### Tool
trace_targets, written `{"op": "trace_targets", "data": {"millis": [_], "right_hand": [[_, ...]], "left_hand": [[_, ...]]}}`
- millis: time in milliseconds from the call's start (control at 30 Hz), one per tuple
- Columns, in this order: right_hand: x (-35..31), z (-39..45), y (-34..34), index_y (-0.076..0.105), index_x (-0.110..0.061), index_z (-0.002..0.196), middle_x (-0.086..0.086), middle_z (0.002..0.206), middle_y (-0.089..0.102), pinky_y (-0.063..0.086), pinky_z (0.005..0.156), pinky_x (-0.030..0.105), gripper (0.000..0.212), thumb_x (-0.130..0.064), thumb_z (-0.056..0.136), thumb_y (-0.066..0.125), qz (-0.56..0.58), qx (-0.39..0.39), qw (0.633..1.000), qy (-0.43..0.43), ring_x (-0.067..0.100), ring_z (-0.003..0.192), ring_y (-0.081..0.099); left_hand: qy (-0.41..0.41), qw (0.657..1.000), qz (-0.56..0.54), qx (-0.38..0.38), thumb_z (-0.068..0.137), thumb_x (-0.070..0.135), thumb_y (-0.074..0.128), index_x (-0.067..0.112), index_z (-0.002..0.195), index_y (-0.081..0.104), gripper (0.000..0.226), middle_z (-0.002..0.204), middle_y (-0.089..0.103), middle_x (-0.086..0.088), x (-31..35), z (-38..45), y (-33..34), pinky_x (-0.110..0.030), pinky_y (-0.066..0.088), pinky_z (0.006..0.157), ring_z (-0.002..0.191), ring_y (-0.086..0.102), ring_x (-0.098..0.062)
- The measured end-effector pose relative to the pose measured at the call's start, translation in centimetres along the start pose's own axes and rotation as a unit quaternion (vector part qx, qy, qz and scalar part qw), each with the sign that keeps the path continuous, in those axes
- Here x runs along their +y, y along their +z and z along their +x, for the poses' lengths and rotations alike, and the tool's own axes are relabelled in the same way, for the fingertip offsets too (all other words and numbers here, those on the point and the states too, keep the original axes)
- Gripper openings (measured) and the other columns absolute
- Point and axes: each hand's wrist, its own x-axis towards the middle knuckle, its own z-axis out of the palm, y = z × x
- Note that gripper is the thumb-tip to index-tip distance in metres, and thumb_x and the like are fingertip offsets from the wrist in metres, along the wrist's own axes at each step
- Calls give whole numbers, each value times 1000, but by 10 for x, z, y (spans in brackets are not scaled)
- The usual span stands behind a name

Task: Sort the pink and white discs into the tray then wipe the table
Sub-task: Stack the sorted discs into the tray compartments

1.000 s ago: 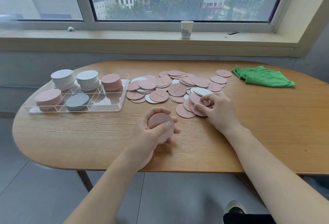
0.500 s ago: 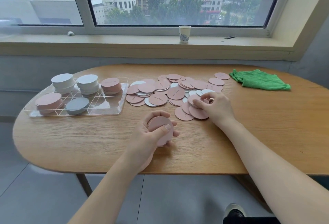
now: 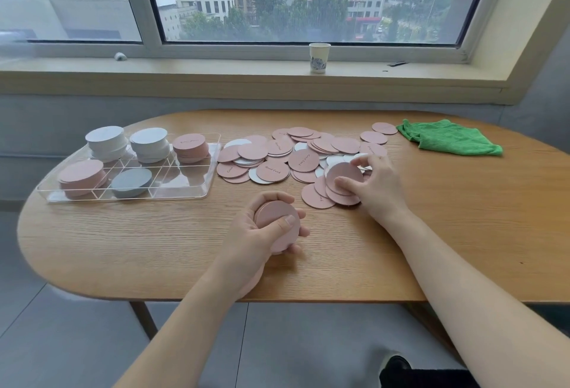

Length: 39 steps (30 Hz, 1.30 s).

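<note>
Sorting is the step in hand, with wiping not yet begun. Left hand [image 3: 262,233] curls round a small stack of round pink card discs [image 3: 277,224] above the oval wooden table [image 3: 462,233]. Right hand [image 3: 374,185] pinches one pink disc [image 3: 344,176] tilted up from the loose pile of pink and white discs [image 3: 296,156]. Next, I judge, that disc joins the held stack, then goes to the clear plastic divided tray [image 3: 197,195]. Folded green cloth [image 3: 450,137] lies untouched.

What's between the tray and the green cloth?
Head view: the loose pile of discs, pink and white, fills most of the gap between tray and cloth.
</note>
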Motion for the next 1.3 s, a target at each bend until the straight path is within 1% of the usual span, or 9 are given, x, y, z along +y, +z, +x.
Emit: {"op": "trace_targets", "data": {"millis": [167, 333, 433, 533, 700, 833, 900, 1033, 1300], "right_hand": [[-7, -14, -9, 69, -22, 90, -6, 86, 67, 39, 65, 8, 21, -25, 79, 86, 68, 13, 998, 10, 7, 77, 60], [-21, -40, -27, 71, -15, 86, 2, 77, 67, 40, 59, 23, 18, -21, 76, 85, 351, -34, 935, 41, 10, 63, 54], [-35, -60, -27, 73, -12, 86, 14, 77, 63, 38, 55, 24, 24, -26, 71, 85, 401, -129, 906, 19, 20, 63, 45], [-51, -73, -20, 73, -7, 86, 10, 71, 67, 43, 54, 24, 21, -20, 73, 83, 375, -180, 909, -22, 18, 60, 51], [-61, -80, -3, 74, 0, 96, 15, 80, 75, 54, 63, 28, 24, -10, 76, 82, 327, -210, 920, -44, 20, 70, 70], [-46, -67, -8, 76, -14, 97, 4, 85, 77, 58, 76, 32, 24, -20, 76, 86, 234, -142, 962, -6, 16, 80, 73], [-34, -56, -15, 75, -21, 99, -6, 88, 75, 53, 79, 22, 25, -31, 79, 86, 103, -70, 992, -1, 6, 83, 70], [-13, -35, -15, 64, -14, 123, 2, 113, 65, 45, 84, 26, 62, -50, 75, 83, -57, -35, 997, 38, 15, 98, 61], [-14, -26, -4, 59, -14, 127, 4, 120, 58, 41, 90, 26, 78, -47, 64, 92, -37, -20, 997, 65, 19, 111, 56]], "left_hand": [[-1, 1000, 0, 1, 93, -3, 68, 8, 115, 62, 25, 113, 71, -26, 0, 1, 0, -35, 57, 60, 90, 71, -40], [5, 1000, -9, 3, 81, 9, 84, 10, 113, 64, 39, 107, 72, -21, 1, 0, 3, -34, 56, 58, 89, 71, -37], [13, 1000, 4, 11, 74, 16, 87, 11, 113, 64, 45, 100, 71, -21, 2, 0, 3, -35, 54, 60, 86, 71, -34], [19, 1000, 8, 3, 74, 21, 88, 13, 111, 64, 45, 101, 74, -13, 1, 0, 3, -36, 53, 63, 84, 69, -30], [22, 1000, 7, 6, 84, 24, 84, 13, 113, 65, 36, 110, 71, -20, -1, 1, 1, -38, 54, 65, 96, 71, -45], [10, 1000, -5, 6, 91, 11, 71, 9, 118, 62, 28, 111, 70, -26, 0, 1, 1, -37, 57, 61, 93, 73, -44], [3, 1000, -9, 3, 95, 6, 66, 9, 119, 62, 25, 115, 68, -30, 1, 0, 1, -38, 61, 59, 94, 74, -43], [-6, 1000, -7, 1, 95, 5, 66, 10, 121, 63, 27, 118, 68, -29, 1, 1, 0, -40, 60, 63, 97, 74, -43], [-6, 1000, -10, 6, 94, 6, 67, 9, 121, 63, 28, 118, 68, -30, 0, 2, 1, -41, 59, 68, 94, 73, -39]]}}
